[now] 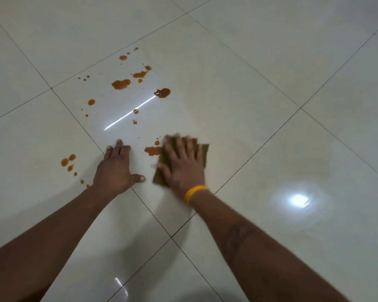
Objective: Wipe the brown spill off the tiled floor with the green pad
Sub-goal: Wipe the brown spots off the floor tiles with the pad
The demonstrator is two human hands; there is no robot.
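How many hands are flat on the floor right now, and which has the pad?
2. The left hand rests bare on the tiled floor, beside the spill. The right hand, with a yellow wristband, presses the green pad at the edge of a brown puddle.

We count two hands, the left hand and the right hand, one green pad, one yellow wristband, and many scattered brown spill patches.

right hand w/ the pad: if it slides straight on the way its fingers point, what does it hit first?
Likely nothing solid: the right hand on the green pad points up-frame, just right of the nearest brown puddle; beyond lies bare tiled floor.
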